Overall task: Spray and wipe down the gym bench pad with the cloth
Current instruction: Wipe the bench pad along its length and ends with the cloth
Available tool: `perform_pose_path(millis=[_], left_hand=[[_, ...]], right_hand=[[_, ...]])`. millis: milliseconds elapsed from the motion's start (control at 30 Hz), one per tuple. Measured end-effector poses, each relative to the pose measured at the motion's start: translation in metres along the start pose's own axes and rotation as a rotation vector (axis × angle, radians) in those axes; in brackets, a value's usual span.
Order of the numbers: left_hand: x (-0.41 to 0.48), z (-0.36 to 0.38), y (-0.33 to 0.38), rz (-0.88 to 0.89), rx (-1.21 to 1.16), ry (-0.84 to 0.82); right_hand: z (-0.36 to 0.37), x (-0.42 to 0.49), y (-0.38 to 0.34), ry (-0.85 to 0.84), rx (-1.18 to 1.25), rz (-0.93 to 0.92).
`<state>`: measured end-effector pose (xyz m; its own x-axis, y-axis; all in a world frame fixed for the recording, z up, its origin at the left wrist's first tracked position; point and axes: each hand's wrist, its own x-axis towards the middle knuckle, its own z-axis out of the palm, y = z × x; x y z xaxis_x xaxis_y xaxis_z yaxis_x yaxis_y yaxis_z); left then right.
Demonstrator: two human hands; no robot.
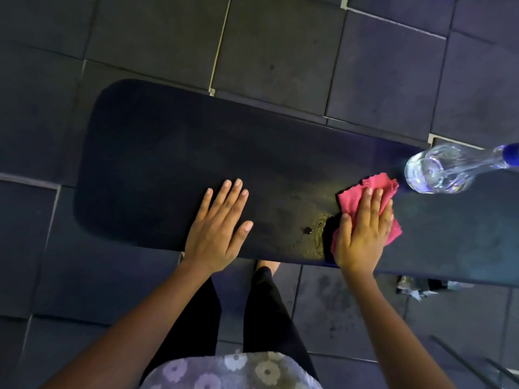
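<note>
Gym bench pad (174, 153): dark, long, rounded corners, lying across the view over grey floor tiles (275, 51). Left hand (217, 231): palm down flat on the pad at its near edge, fingers straight and slightly spread, thumb out to the side, holding nothing. Right hand (362, 234): palm down on the cloth (373, 186), fingers straight and close together, pressing it against the pad. Cloth: pink, crumpled, lying on the pad under the right hand; its frayed edge shows beyond the fingertips and a fold shows off the little-finger side. Wet patch (316, 237): droplets and a shiny smear on the pad just off the right thumb, between the two hands. Spray bottle (438, 169): clear, with a blue collar, standing on the pad just beyond the right fingertips, close to the cloth; whether the two touch cannot be told. Person's dark trouser legs (269, 310) and one foot show under the pad's near edge, between the wrists.
</note>
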<state>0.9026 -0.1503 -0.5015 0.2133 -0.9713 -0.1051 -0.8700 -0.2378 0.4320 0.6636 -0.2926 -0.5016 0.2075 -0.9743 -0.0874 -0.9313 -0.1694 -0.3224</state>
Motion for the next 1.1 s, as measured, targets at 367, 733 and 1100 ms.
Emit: perform_pose_path(millis=[367,733,1100], left_hand=[[-0.003,0.007,0.004,0.007,0.148,-0.007],[-0.005,0.011,0.003,-0.005,0.171,0.025],[-0.011,0.015,0.008,-0.029,0.111,0.065]], right_hand=[[0.007,-0.008,-0.019,0.160,0.204,-0.050],[0.013,-0.019,-0.031,0.114,0.186,-0.051],[-0.009,-0.075,-0.073,0.063,0.897,-0.048]])
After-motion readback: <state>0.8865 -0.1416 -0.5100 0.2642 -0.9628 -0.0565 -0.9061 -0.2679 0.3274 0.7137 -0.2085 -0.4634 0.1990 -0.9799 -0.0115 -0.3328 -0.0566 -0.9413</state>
